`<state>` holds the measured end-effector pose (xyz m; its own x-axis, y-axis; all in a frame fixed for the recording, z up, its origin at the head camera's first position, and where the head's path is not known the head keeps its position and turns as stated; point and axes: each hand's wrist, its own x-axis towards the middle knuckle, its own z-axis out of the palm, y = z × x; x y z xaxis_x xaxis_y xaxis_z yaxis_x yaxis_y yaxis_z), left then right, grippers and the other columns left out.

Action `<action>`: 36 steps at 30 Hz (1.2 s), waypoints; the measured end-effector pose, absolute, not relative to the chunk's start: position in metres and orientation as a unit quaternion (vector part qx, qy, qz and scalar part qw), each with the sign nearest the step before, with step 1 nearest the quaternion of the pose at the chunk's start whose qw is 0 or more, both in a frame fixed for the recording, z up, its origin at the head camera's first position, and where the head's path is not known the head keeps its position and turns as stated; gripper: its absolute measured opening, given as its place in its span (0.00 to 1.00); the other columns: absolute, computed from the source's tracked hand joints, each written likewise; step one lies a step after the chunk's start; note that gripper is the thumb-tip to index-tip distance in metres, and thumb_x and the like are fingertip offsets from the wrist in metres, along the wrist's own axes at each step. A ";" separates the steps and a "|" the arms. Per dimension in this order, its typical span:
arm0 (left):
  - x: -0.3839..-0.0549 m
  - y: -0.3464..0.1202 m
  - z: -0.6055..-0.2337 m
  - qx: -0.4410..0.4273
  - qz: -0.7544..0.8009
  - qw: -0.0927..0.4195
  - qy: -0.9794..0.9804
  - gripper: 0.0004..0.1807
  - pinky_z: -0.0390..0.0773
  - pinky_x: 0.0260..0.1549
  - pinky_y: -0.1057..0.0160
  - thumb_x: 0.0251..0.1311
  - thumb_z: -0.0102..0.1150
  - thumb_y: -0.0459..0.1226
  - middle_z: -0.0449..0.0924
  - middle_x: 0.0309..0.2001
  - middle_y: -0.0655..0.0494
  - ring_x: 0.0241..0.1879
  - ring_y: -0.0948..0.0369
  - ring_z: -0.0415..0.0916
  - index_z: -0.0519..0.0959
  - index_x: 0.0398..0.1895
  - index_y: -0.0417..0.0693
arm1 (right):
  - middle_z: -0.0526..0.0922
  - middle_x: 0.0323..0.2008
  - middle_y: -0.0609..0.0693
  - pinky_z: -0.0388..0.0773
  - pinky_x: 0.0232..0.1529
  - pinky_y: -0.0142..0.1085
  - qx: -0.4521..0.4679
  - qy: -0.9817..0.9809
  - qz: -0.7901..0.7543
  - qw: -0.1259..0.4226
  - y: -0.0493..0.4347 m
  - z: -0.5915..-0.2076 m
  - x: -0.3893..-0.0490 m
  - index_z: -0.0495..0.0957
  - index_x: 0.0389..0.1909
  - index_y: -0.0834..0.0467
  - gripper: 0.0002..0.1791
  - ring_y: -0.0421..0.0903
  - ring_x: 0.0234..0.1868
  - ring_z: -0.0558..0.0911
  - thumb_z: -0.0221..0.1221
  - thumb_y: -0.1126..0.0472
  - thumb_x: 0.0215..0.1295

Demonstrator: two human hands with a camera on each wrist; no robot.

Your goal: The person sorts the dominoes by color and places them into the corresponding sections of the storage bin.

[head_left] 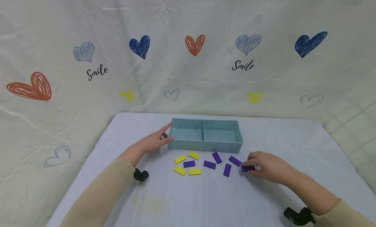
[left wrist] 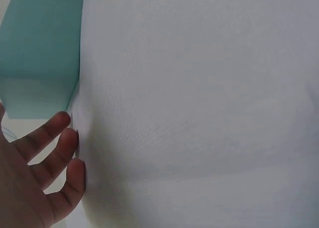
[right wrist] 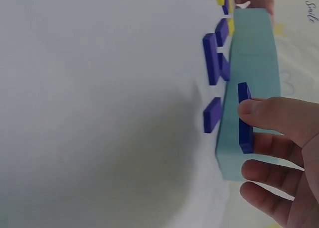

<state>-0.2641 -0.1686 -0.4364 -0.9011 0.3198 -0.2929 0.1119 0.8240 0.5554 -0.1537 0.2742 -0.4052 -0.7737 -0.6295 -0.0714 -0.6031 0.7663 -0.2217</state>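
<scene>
My left hand (head_left: 152, 141) touches the left end of a pale teal two-compartment box (head_left: 205, 146), index finger stretched along its corner and thumb near its front edge. Its other fingers are loosely bent beside the box in the left wrist view, where thumb and index contact is out of sight. Out to the right, my right hand (head_left: 271, 166) pinches a purple rectangular block (right wrist: 245, 126) between thumb and fingers, just above the cloth. Several purple blocks (head_left: 210, 165) and several yellow blocks (head_left: 180, 170) lie flat in front of the box.
A white cloth (head_left: 188, 201) covers the table. Behind it hangs a pale sheet (head_left: 217, 11) printed with hearts and "Smile". One purple block (head_left: 235, 161) lies right beside the right fingertips. Both box compartments show bare floors.
</scene>
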 end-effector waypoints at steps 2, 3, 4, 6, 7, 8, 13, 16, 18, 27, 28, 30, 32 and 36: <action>-0.264 -0.169 -0.437 0.117 0.276 0.189 0.935 0.43 0.74 0.54 0.45 0.67 0.49 0.63 0.70 0.61 0.49 0.52 0.52 0.73 0.37 0.78 0.81 | 0.78 0.35 0.36 0.79 0.36 0.33 -0.328 0.937 -0.101 0.068 0.272 -0.400 -0.155 0.88 0.45 0.49 0.15 0.35 0.35 0.76 0.71 0.60 0.56; -0.264 -0.169 -0.437 0.117 0.277 0.189 0.935 0.43 0.74 0.54 0.45 0.67 0.49 0.63 0.70 0.61 0.48 0.52 0.52 0.73 0.37 0.78 0.80 | 0.79 0.35 0.36 0.79 0.36 0.33 -0.329 0.936 -0.106 0.066 0.271 -0.398 -0.155 0.88 0.46 0.49 0.15 0.36 0.35 0.76 0.71 0.60 0.56; -0.265 -0.169 -0.437 0.117 0.278 0.188 0.935 0.43 0.74 0.54 0.45 0.67 0.49 0.63 0.70 0.61 0.48 0.52 0.52 0.73 0.37 0.78 0.80 | 0.79 0.35 0.37 0.79 0.36 0.33 -0.330 0.936 -0.109 0.063 0.270 -0.395 -0.155 0.88 0.46 0.50 0.15 0.36 0.35 0.76 0.71 0.60 0.56; -0.266 -0.169 -0.439 0.118 0.280 0.188 0.934 0.43 0.74 0.54 0.45 0.67 0.49 0.63 0.70 0.61 0.48 0.52 0.52 0.73 0.38 0.78 0.80 | 0.79 0.35 0.38 0.79 0.36 0.33 -0.330 0.935 -0.115 0.056 0.268 -0.391 -0.156 0.88 0.47 0.51 0.15 0.37 0.35 0.76 0.71 0.61 0.56; -0.266 -0.168 -0.439 0.116 0.280 0.187 0.934 0.43 0.74 0.54 0.45 0.67 0.49 0.63 0.70 0.61 0.48 0.52 0.51 0.73 0.38 0.78 0.81 | 0.79 0.35 0.38 0.80 0.37 0.34 -0.330 0.935 -0.117 0.053 0.266 -0.389 -0.157 0.88 0.47 0.51 0.16 0.37 0.35 0.76 0.71 0.61 0.57; -0.266 -0.168 -0.439 0.115 0.281 0.187 0.934 0.43 0.74 0.54 0.45 0.67 0.49 0.63 0.70 0.61 0.48 0.52 0.51 0.73 0.38 0.78 0.81 | 0.79 0.35 0.37 0.80 0.37 0.34 -0.330 0.935 -0.117 0.050 0.265 -0.387 -0.158 0.88 0.47 0.50 0.16 0.37 0.35 0.76 0.71 0.61 0.57; -0.266 -0.168 -0.441 0.113 0.283 0.187 0.934 0.43 0.73 0.55 0.44 0.67 0.49 0.63 0.70 0.62 0.47 0.54 0.50 0.72 0.37 0.78 0.82 | 0.79 0.37 0.37 0.80 0.37 0.34 -0.322 0.938 -0.121 0.038 0.257 -0.381 -0.164 0.88 0.47 0.50 0.16 0.39 0.37 0.78 0.71 0.61 0.57; -0.265 -0.167 -0.440 0.112 0.284 0.187 0.934 0.43 0.72 0.56 0.43 0.67 0.49 0.63 0.69 0.63 0.47 0.55 0.50 0.72 0.38 0.78 0.81 | 0.78 0.37 0.38 0.79 0.37 0.33 -0.316 0.939 -0.129 0.035 0.252 -0.377 -0.168 0.87 0.48 0.50 0.15 0.39 0.37 0.77 0.70 0.60 0.58; -0.264 -0.168 -0.440 0.110 0.285 0.187 0.934 0.43 0.72 0.56 0.43 0.67 0.49 0.63 0.69 0.63 0.47 0.55 0.50 0.72 0.38 0.78 0.81 | 0.78 0.36 0.39 0.78 0.36 0.32 -0.314 0.939 -0.135 0.033 0.249 -0.374 -0.172 0.87 0.48 0.49 0.15 0.40 0.36 0.77 0.70 0.59 0.59; -0.267 -0.167 -0.443 0.109 0.288 0.190 0.932 0.43 0.72 0.57 0.43 0.66 0.49 0.63 0.69 0.63 0.47 0.56 0.50 0.72 0.38 0.78 0.83 | 0.77 0.36 0.38 0.77 0.36 0.33 -0.299 0.938 -0.168 0.049 0.238 -0.369 -0.191 0.86 0.52 0.50 0.16 0.39 0.36 0.75 0.67 0.59 0.63; -0.267 -0.167 -0.443 0.109 0.288 0.192 0.932 0.43 0.72 0.57 0.43 0.66 0.49 0.64 0.69 0.64 0.47 0.56 0.49 0.72 0.38 0.78 0.83 | 0.78 0.37 0.38 0.77 0.37 0.33 -0.299 0.938 -0.171 0.049 0.236 -0.368 -0.194 0.86 0.53 0.50 0.16 0.38 0.36 0.75 0.67 0.59 0.63; -0.267 -0.168 -0.444 0.108 0.289 0.193 0.931 0.43 0.72 0.57 0.43 0.66 0.50 0.64 0.69 0.64 0.48 0.56 0.50 0.72 0.38 0.78 0.83 | 0.79 0.39 0.39 0.78 0.37 0.34 -0.298 0.937 -0.178 0.051 0.231 -0.367 -0.200 0.85 0.53 0.51 0.16 0.39 0.37 0.76 0.66 0.59 0.64; -0.268 -0.169 -0.443 0.109 0.290 0.192 0.931 0.44 0.71 0.57 0.42 0.66 0.50 0.64 0.69 0.64 0.48 0.56 0.50 0.72 0.38 0.78 0.82 | 0.80 0.40 0.41 0.78 0.38 0.35 -0.298 0.936 -0.182 0.051 0.226 -0.365 -0.205 0.85 0.54 0.51 0.16 0.40 0.38 0.77 0.66 0.59 0.64; -0.268 -0.169 -0.442 0.116 0.288 0.187 0.932 0.44 0.71 0.57 0.42 0.66 0.50 0.64 0.69 0.64 0.48 0.55 0.50 0.72 0.38 0.78 0.82 | 0.80 0.42 0.43 0.80 0.41 0.38 -0.297 0.936 -0.180 0.053 0.213 -0.362 -0.214 0.84 0.55 0.51 0.17 0.44 0.41 0.79 0.65 0.58 0.65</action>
